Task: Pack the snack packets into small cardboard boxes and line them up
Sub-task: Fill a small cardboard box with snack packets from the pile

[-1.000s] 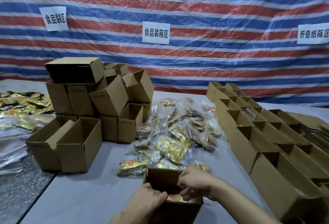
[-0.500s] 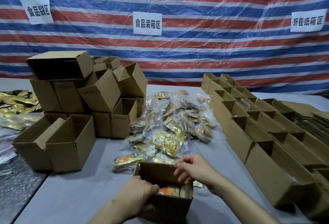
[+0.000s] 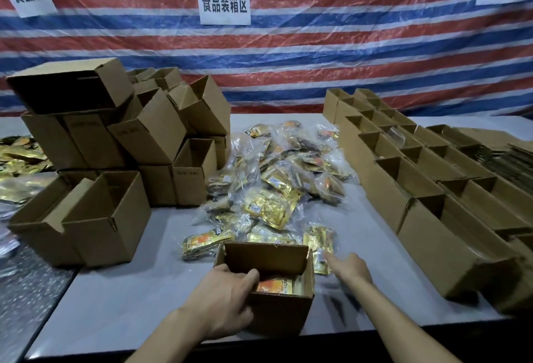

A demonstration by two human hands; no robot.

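While left hand (image 3: pixel 227 290) grips box (image 3: pixel 277 305) rim, steadying it near the table (image 3: pixel 115 319) edge, right hand (image 3: pixel 350 269), fingers straight and empty, stretches toward a packet (image 3: pixel 318 240).

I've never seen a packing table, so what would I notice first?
The shiny gold heap of snack packets in the middle of the table, with a big red-and-blue striped sheet behind. A stack of boxes stands at the left and rows of boxes at the right. Up close, the left hand holds an open box while the right hand reaches for packets.
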